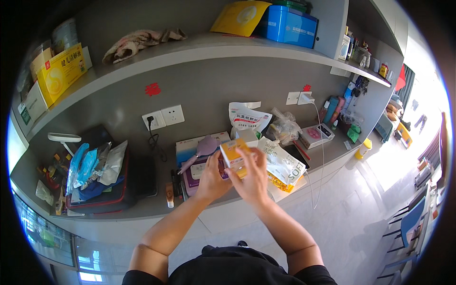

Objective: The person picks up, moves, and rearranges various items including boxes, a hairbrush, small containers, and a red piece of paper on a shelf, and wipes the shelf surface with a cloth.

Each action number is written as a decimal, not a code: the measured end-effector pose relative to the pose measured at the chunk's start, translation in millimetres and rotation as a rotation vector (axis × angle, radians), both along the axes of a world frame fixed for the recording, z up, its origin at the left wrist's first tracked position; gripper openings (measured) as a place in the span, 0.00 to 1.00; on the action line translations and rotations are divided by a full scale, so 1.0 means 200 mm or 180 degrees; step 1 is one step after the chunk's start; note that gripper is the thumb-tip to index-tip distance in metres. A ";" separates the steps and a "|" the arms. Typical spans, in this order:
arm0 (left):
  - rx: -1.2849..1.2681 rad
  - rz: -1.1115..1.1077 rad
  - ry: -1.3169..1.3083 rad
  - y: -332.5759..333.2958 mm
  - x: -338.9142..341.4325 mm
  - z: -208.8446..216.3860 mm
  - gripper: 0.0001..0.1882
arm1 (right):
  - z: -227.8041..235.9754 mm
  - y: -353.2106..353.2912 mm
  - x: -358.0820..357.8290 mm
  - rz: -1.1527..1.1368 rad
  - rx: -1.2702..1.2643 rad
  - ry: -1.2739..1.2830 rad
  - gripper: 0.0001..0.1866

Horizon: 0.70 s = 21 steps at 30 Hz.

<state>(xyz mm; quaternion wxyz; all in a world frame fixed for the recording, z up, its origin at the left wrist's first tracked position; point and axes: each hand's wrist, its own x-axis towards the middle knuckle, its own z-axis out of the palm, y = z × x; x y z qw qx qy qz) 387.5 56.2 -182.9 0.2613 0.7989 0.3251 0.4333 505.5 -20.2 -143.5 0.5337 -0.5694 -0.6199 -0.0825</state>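
From where I stand, the right hand (pixel 253 179) has its grip around the yellow-and-white box (pixel 232 150) above the tabletop (pixel 149 204), seemingly to steady it; the left hand's (pixel 213 181) grip I cannot tell.

Black short-sleeved top (pixel 228 268), bare forearms (pixel 173 225), bare fingers (pixel 261 160), dark shoe tip (pixel 242 244)

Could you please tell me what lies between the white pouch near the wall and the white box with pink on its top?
A crumpled clear plastic bag lies between the white pouch and the white box, in the head view.
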 end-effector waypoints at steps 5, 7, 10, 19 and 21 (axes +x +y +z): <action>-0.0752 -0.0145 0.0381 0.18 0.00 -0.26 0.37 | -0.32 0.12 -0.03 -0.0330 -0.0564 -0.0204 0.31; -0.0599 0.0034 0.0620 0.23 0.02 -0.36 0.36 | -0.40 0.17 -0.02 -0.0363 -0.0701 -0.0242 0.31; -0.0618 0.0221 0.0820 0.30 0.01 -0.43 0.38 | -0.45 0.22 -0.03 -0.0144 -0.1042 -0.0061 0.32; 0.0552 0.1131 0.0817 0.28 0.05 -0.44 0.38 | -0.34 0.23 0.00 -0.0224 -0.0984 -0.0129 0.35; 0.0783 0.0859 0.0487 0.19 -0.01 -0.21 0.32 | -0.22 0.21 0.00 -0.0016 -0.0541 -0.0241 0.34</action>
